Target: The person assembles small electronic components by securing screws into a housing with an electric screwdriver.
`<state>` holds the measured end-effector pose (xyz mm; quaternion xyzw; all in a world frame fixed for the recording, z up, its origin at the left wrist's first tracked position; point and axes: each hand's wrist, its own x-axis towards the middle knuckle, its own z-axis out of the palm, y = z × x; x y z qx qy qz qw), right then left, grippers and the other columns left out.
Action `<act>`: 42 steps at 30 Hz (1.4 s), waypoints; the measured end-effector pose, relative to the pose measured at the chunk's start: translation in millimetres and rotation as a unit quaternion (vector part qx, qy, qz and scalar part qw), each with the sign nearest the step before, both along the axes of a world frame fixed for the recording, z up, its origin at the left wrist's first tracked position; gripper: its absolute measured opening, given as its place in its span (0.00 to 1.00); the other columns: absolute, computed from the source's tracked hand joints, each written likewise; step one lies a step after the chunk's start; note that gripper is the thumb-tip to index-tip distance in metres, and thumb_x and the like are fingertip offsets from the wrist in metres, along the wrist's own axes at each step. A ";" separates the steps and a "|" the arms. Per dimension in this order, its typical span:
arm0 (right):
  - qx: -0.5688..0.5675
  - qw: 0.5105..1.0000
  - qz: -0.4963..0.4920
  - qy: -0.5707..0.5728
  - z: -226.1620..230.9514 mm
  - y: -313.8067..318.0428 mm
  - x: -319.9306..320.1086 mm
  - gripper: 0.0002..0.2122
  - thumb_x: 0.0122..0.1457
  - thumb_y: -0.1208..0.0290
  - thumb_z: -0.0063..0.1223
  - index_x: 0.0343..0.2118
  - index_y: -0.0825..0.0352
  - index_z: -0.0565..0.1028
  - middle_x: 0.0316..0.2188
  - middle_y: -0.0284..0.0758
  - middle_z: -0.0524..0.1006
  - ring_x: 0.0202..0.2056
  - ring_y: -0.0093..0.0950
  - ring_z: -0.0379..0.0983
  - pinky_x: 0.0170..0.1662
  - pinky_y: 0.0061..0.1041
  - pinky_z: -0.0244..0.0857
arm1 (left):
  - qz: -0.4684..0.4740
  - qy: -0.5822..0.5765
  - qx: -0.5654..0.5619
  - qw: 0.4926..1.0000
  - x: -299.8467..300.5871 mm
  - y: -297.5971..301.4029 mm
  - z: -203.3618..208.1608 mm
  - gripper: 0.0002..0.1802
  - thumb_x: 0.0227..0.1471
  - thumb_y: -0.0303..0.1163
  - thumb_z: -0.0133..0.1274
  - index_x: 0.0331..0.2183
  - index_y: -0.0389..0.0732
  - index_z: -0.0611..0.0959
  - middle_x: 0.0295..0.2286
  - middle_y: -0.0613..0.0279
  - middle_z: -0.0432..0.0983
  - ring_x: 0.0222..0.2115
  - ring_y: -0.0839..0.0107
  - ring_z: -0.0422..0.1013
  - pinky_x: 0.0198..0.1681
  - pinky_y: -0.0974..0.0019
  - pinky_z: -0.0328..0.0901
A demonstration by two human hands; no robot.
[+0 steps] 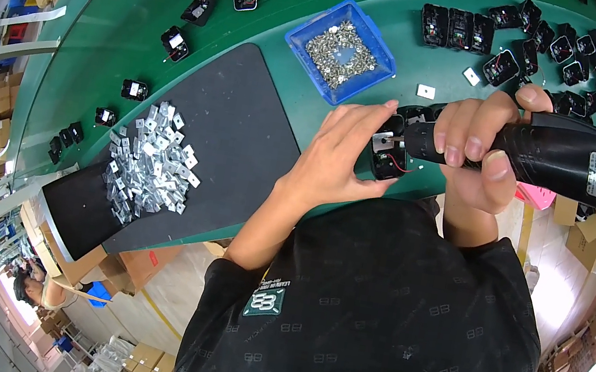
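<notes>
With fingers wrapped round its body, my right hand [483,142] holds a black electric screwdriver [558,162]. The tool lies sideways, its tip pointing left into a small black plastic housing [388,166]. My left hand [339,150] grips that housing between thumb and fingers at its left side. Inside the housing is a metal plate [383,141], which the screwdriver's bit meets or nearly meets; a thin red wire loops out at the lower right. Part of the housing is hidden behind my fingers and the tool.
A blue tray [306,55] of small screws stands beyond my hands. On a dark mat [247,114] lies a heap of metal plates [152,162]. Black housings [450,29] crowd the far right; others dot the green belt [113,45]. A person [48,291] is at the lower left.
</notes>
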<state>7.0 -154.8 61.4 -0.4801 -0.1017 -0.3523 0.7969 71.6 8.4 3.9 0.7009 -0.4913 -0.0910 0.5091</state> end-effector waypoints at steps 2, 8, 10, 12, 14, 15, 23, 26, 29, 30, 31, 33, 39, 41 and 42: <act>0.003 1.000 0.002 -0.001 0.9 1.0 -0.9 0.27 0.53 0.70 0.56 0.53 0.68 0.55 0.21 0.33 0.67 0.17 0.23 0.64 0.24 0.26 0.64 | 0.000 -0.002 0.004 1.000 -0.5 0.1 1.0 0.49 0.26 0.32 0.68 0.54 0.35 0.67 0.43 0.49 0.70 0.42 0.54 0.68 0.47 0.57 0.62; 0.003 1.000 0.008 -0.002 -0.1 2.2 -2.6 0.28 0.53 0.70 0.56 0.54 0.68 0.55 0.21 0.33 0.67 0.17 0.23 0.64 0.23 0.25 0.64 | 0.003 -0.019 0.027 0.999 -1.1 2.3 -1.5 0.51 0.26 0.33 0.68 0.55 0.36 0.65 0.44 0.51 0.72 0.43 0.54 0.69 0.49 0.56 0.60; 0.003 1.000 0.008 0.002 -3.0 3.3 -2.3 0.28 0.53 0.70 0.56 0.54 0.68 0.54 0.21 0.33 0.67 0.17 0.23 0.64 0.23 0.25 0.64 | 0.006 -0.021 0.032 0.999 -2.0 4.0 -3.2 0.51 0.26 0.33 0.68 0.55 0.36 0.65 0.45 0.51 0.72 0.44 0.54 0.69 0.49 0.57 0.61; 0.005 1.000 0.017 -0.007 -2.1 2.6 -1.5 0.25 0.53 0.73 0.55 0.51 0.67 0.56 0.21 0.33 0.67 0.17 0.23 0.64 0.24 0.25 0.64 | 0.006 -0.013 0.018 1.000 -2.9 3.3 -3.2 0.51 0.25 0.32 0.69 0.55 0.37 0.65 0.45 0.50 0.72 0.44 0.54 0.70 0.48 0.57 0.63; 0.005 0.999 0.031 -0.009 -2.5 1.8 -2.1 0.22 0.52 0.75 0.54 0.48 0.66 0.57 0.21 0.32 0.67 0.17 0.22 0.64 0.23 0.25 0.65 | 0.003 -0.001 -0.007 1.000 -4.8 1.6 -0.7 0.50 0.26 0.31 0.69 0.55 0.36 0.66 0.44 0.49 0.72 0.43 0.54 0.71 0.45 0.58 0.66; 0.007 0.999 0.044 -0.011 -2.4 1.4 -2.1 0.19 0.52 0.77 0.54 0.45 0.65 0.58 0.21 0.32 0.66 0.17 0.22 0.64 0.23 0.25 0.65 | 0.000 0.010 -0.032 0.999 -5.3 1.0 1.1 0.48 0.28 0.30 0.69 0.54 0.35 0.67 0.44 0.47 0.71 0.41 0.53 0.71 0.43 0.59 0.68; -0.031 0.990 0.131 -0.043 -8.6 -1.8 5.4 0.18 0.50 0.81 0.53 0.40 0.62 0.58 0.20 0.30 0.65 0.17 0.20 0.63 0.23 0.22 0.64 | -0.011 0.023 -0.021 0.999 -2.4 3.6 5.0 0.49 0.28 0.30 0.69 0.55 0.36 0.65 0.43 0.46 0.71 0.41 0.54 0.72 0.42 0.60 0.69; -0.031 0.988 0.140 -0.063 -12.8 0.0 6.3 0.19 0.51 0.80 0.54 0.40 0.63 0.58 0.20 0.30 0.65 0.17 0.20 0.62 0.22 0.22 0.64 | -0.011 0.033 0.000 0.999 -2.3 5.1 8.2 0.50 0.29 0.30 0.68 0.56 0.36 0.64 0.43 0.47 0.71 0.41 0.54 0.72 0.44 0.59 0.68; -0.012 0.991 0.119 -0.066 -18.2 0.0 8.5 0.21 0.51 0.78 0.56 0.45 0.63 0.58 0.19 0.29 0.65 0.17 0.20 0.62 0.22 0.22 0.63 | -0.004 0.047 0.031 0.998 0.8 6.6 5.9 0.51 0.28 0.32 0.69 0.56 0.36 0.64 0.45 0.48 0.71 0.44 0.54 0.71 0.47 0.59 0.67; -0.007 0.992 0.113 -0.061 -17.6 -2.1 9.8 0.23 0.51 0.76 0.57 0.48 0.64 0.58 0.19 0.29 0.65 0.17 0.21 0.63 0.21 0.22 0.63 | -0.005 0.052 0.046 0.998 2.4 6.2 6.5 0.53 0.27 0.34 0.70 0.57 0.37 0.64 0.46 0.49 0.72 0.46 0.55 0.70 0.49 0.60 0.66; -0.006 0.991 0.118 -0.067 -14.1 -2.8 9.7 0.23 0.51 0.76 0.57 0.48 0.64 0.58 0.19 0.29 0.65 0.17 0.21 0.63 0.21 0.22 0.63 | -0.015 0.066 0.064 0.996 2.8 5.0 8.9 0.51 0.29 0.33 0.70 0.56 0.37 0.64 0.46 0.49 0.71 0.47 0.54 0.69 0.49 0.60 0.65; 0.031 0.992 0.099 -0.076 -1.8 -3.1 8.0 0.28 0.48 0.70 0.62 0.52 0.62 0.60 0.20 0.25 0.68 0.16 0.19 0.64 0.22 0.19 0.62 | -0.018 0.017 0.110 0.994 5.7 4.8 10.1 0.49 0.30 0.32 0.68 0.56 0.38 0.64 0.46 0.49 0.70 0.47 0.54 0.69 0.49 0.59 0.65; -0.007 0.974 0.059 -0.220 52.8 -57.6 -11.2 0.23 0.44 0.69 0.62 0.46 0.60 0.70 0.19 0.20 0.70 0.18 0.13 0.67 0.27 0.11 0.61 | 0.152 -0.119 0.105 0.976 64.6 23.6 15.5 0.39 0.27 0.37 0.65 0.46 0.38 0.72 0.41 0.49 0.71 0.42 0.53 0.67 0.50 0.55 0.59; -0.098 0.969 0.011 -0.227 47.1 -63.1 -12.3 0.28 0.52 0.63 0.58 0.55 0.59 0.62 0.23 0.23 0.71 0.19 0.15 0.66 0.24 0.14 0.63 | 0.236 -0.187 0.057 0.952 112.4 24.7 16.5 0.39 0.27 0.36 0.63 0.47 0.36 0.72 0.41 0.50 0.72 0.44 0.53 0.65 0.50 0.55 0.57; -0.102 0.974 0.022 -0.202 44.3 -61.8 -15.5 0.29 0.52 0.64 0.57 0.56 0.60 0.60 0.23 0.24 0.70 0.19 0.16 0.66 0.23 0.15 0.63 | 0.262 -0.172 0.059 0.948 137.6 24.0 16.4 0.40 0.29 0.35 0.63 0.48 0.35 0.71 0.42 0.49 0.71 0.44 0.52 0.65 0.50 0.54 0.57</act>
